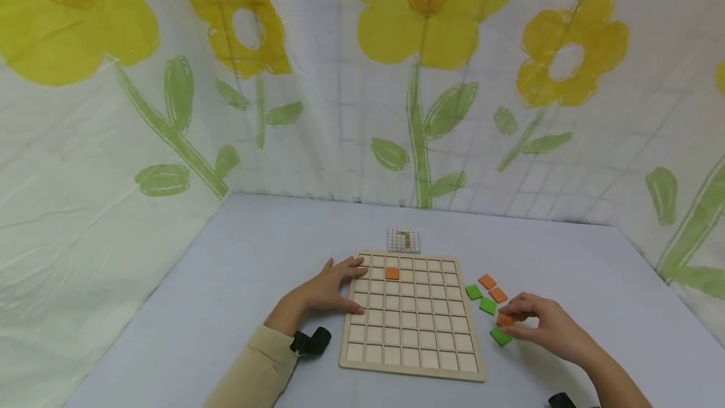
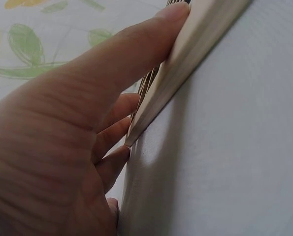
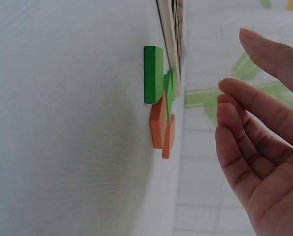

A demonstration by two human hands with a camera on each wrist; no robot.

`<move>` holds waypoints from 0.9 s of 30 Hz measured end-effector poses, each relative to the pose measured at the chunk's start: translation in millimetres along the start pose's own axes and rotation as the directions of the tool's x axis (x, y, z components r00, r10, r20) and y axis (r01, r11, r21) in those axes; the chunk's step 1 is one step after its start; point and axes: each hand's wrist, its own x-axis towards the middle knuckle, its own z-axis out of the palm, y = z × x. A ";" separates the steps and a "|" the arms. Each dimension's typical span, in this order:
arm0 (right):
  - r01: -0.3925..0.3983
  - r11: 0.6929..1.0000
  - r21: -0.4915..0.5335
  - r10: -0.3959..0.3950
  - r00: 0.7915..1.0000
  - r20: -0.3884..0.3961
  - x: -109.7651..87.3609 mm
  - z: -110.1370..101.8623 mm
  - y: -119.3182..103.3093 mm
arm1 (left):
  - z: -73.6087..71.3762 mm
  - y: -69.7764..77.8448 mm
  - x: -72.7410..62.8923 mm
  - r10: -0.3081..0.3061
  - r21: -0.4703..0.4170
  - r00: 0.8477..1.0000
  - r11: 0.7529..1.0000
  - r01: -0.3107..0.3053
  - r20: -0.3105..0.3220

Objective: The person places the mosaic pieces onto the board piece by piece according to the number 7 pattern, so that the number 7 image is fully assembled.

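A pale wooden grid board (image 1: 411, 373) lies in front of me in the head view, with one orange tile (image 1: 392, 273) in a cell of its second row. My left hand (image 1: 331, 288) rests on the board's left edge, thumb and fingers spread; in the left wrist view the thumb (image 2: 136, 46) lies along the wooden rim (image 2: 173, 73). To the right of the board, my right hand (image 1: 546, 326) hovers over a loose orange tile (image 1: 504, 320) and a green tile (image 1: 501, 336). The right wrist view shows its thumb and fingertips apart, nothing between them, above the green tile (image 3: 153, 74).
More loose tiles lie by the board's right edge, among them green tiles (image 1: 488, 305) and orange tiles (image 1: 487, 281). A small printed grid card (image 1: 403, 240) sits behind the board. A white curtain (image 1: 323, 112) with yellow flowers hangs beyond the white table (image 1: 272, 238).
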 end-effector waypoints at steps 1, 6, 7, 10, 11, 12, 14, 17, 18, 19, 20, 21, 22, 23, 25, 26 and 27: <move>-0.003 1.000 0.000 0.003 1.000 -0.002 -0.9 0.9 0.6 | 0.2 0.1 -0.1 -0.002 0.001 1.000 1.000 0.002 0.001; 0.002 1.000 0.025 -0.002 1.000 -0.008 -6.0 4.9 5.3 | 0.8 0.5 0.4 -0.013 -0.001 1.000 1.000 0.013 0.001; 0.011 0.999 0.032 -0.011 1.000 -0.011 -7.2 5.5 6.6 | 0.8 0.6 0.8 -0.014 -0.003 1.000 1.000 0.014 0.002; 0.027 0.998 0.050 -0.026 0.999 -0.027 -9.5 6.5 9.0 | 0.6 0.4 2.1 -0.017 0.002 1.000 1.000 0.017 -0.003; 0.035 0.998 0.052 -0.033 0.999 -0.033 -9.8 6.6 9.4 | 0.5 0.5 2.5 -0.018 0.006 1.000 1.000 0.018 -0.006; 0.041 0.998 0.052 -0.040 0.998 -0.039 -9.9 6.7 9.7 | 0.5 0.5 2.7 -0.020 0.008 1.000 1.000 0.020 -0.009; 0.039 0.998 0.051 -0.037 0.999 -0.038 -9.3 6.5 10.1 | 0.4 0.1 2.7 -0.027 0.016 1.000 1.000 0.027 -0.014; 0.021 0.999 0.047 -0.020 0.999 -0.027 -8.4 6.7 10.9 | 0.2 -0.1 2.4 -0.033 0.013 0.999 0.999 0.033 -0.017; 0.007 0.999 0.048 -0.006 1.000 -0.021 -8.5 6.9 11.2 | 0.3 -0.3 2.3 -0.032 0.011 0.999 0.999 0.032 -0.016; -0.007 0.999 0.050 0.008 1.000 -0.016 -8.8 7.3 11.5 | 0.5 -0.5 2.2 -0.031 0.011 0.999 0.999 0.032 -0.015; -0.021 0.999 0.049 0.022 1.000 -0.009 -9.0 7.7 11.9 | 0.5 -0.5 2.0 -0.031 0.010 0.999 0.999 0.031 -0.013; -0.037 0.998 0.050 0.037 0.999 -0.003 -9.3 8.4 12.3 | 0.5 -0.5 2.0 -0.027 0.010 1.000 1.000 0.027 -0.013; -0.056 0.997 0.050 0.055 0.998 0.006 -9.5 9.0 12.6 | 0.7 -0.6 1.9 -0.026 0.010 1.000 1.000 0.026 -0.012; -0.076 0.996 0.053 0.076 0.997 0.017 -9.7 9.6 13.0 | 0.8 -0.6 1.9 -0.024 0.011 1.000 1.000 0.024 -0.011; -0.127 0.990 0.058 0.125 0.991 0.042 -9.6 10.9 13.9 | 0.9 -0.7 2.2 -0.019 0.011 1.000 1.000 0.019 -0.009; -0.152 0.986 0.062 0.149 0.987 0.057 -9.8 11.7 14.3 | 0.9 -0.7 2.3 -0.017 0.011 1.000 1.000 0.017 -0.007; -0.183 0.981 0.071 0.178 0.982 0.069 -9.9 12.5 14.7 | 0.8 -0.7 2.5 -0.014 0.011 1.000 1.000 0.015 -0.004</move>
